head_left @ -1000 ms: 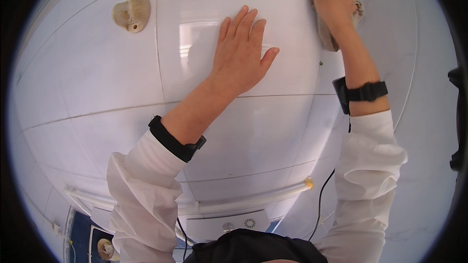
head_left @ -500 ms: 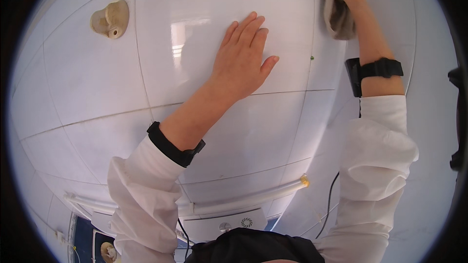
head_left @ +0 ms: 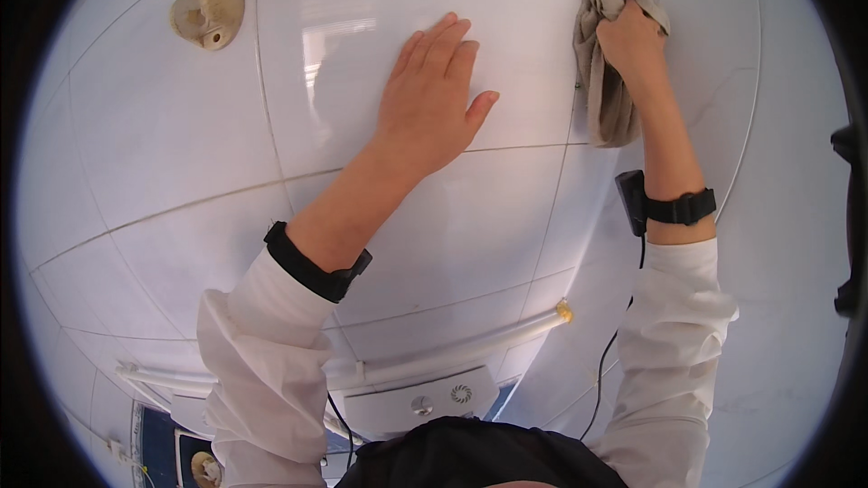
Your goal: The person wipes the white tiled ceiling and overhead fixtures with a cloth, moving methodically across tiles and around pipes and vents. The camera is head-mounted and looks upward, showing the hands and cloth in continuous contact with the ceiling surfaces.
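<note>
My left hand point(head_left: 427, 95) lies flat on the glossy white wall tiles point(head_left: 362, 208), fingers stretched out and the thumb apart; it holds nothing. At the upper right, my right hand point(head_left: 633, 41) grips a bunched grey-beige cloth point(head_left: 615, 108). The cloth is pressed along the corner where two tiled surfaces meet, with a long fold hanging below the fist. My right fingertips are partly hidden in its folds. Black straps with small dark boxes sit on both forearms, below rolled white sleeves.
A yellowed, soap-dish-shaped fitting point(head_left: 208, 14) juts from the tiles at upper left. Lower down, a white pipe point(head_left: 461, 350) with a yellowish end runs across, above a white appliance point(head_left: 425, 402) with a round vent. A black cable point(head_left: 603, 370) hangs beside my right arm.
My right hand has moved down and slightly left with the cloth, which shows more fully now. The left hand stays flat, shifted slightly up and left in the picture.
</note>
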{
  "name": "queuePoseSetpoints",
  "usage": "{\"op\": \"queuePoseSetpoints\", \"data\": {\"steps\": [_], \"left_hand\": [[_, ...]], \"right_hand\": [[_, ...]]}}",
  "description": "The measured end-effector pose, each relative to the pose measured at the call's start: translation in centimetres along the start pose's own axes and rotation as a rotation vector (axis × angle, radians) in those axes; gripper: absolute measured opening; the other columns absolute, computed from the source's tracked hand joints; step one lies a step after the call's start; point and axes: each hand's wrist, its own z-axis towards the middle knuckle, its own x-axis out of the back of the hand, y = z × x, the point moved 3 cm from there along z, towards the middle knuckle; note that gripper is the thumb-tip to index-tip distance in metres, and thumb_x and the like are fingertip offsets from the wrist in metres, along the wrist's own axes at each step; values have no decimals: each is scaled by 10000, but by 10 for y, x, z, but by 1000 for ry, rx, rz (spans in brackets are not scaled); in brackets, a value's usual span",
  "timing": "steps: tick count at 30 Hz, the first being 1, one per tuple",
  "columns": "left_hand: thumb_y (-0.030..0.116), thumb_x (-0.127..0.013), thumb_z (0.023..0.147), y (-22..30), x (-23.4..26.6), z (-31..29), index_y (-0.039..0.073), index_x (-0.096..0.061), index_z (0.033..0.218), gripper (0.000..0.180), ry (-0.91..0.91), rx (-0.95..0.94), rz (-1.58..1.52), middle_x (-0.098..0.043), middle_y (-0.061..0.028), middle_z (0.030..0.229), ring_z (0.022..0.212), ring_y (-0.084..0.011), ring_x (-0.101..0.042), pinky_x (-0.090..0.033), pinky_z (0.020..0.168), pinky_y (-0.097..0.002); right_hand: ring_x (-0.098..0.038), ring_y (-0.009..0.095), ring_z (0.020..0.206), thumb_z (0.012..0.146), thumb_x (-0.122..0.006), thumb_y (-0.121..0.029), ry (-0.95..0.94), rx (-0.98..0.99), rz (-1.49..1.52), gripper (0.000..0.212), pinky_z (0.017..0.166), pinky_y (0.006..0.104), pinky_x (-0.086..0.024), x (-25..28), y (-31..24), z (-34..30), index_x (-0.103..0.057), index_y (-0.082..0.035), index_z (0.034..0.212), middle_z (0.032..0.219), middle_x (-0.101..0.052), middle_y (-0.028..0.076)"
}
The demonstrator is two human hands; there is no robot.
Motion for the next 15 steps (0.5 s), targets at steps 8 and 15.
{"op": "queuePoseSetpoints", "data": {"steps": [8, 15], "left_hand": [[169, -681, 772, -22, 48, -29, 3, -484, 1180, 482, 52, 81, 92, -403, -170, 1347, 1256, -363, -375, -320, 1023, -468], [135, -680, 754, -45, 95, -54, -6, -498, 1158, 465, 47, 78, 182, -413, -187, 1325, 1236, -367, -392, -343, 996, -461]], "right_hand": [[-486, 408, 994, 653, -613, -36, 124, 688, 196, 425, 858, 457, -429, 1, -107, -97, -590, -41, 1077, 1114, -570, 170], [-500, 402, 977, 673, -608, -92, 336, 465, 96, 339, 855, 463, -441, 20, -159, -37, -636, -21, 1003, 1077, -592, 179]]}}
